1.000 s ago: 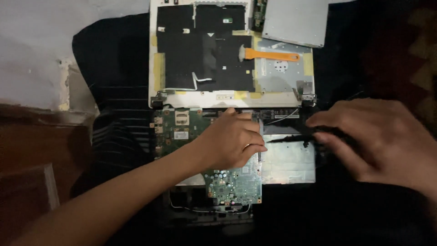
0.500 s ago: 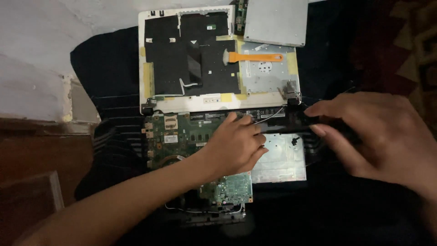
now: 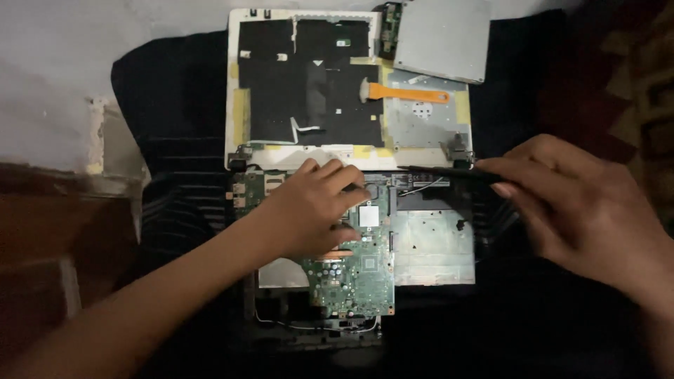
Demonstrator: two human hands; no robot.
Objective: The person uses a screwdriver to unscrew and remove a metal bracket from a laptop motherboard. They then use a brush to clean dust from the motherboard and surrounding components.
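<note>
We count two hands (image 3: 309, 210), one green circuit board (image 3: 354, 270), one orange pry tool (image 3: 404, 92), one grey metal drive (image 3: 442, 38), upper right

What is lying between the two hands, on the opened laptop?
In the head view, between the left hand and right hand lie the green circuit board's right edge and a bare grey metal plate.

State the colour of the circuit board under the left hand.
Green, in the head view: the circuit board under the left hand.

Single head-worn view, looking steeply down from close above, opened laptop (image 3: 351, 210) at centre, left hand (image 3: 309, 207) from 8 o'clock, right hand (image 3: 583, 210) from 4 o'clock
</note>
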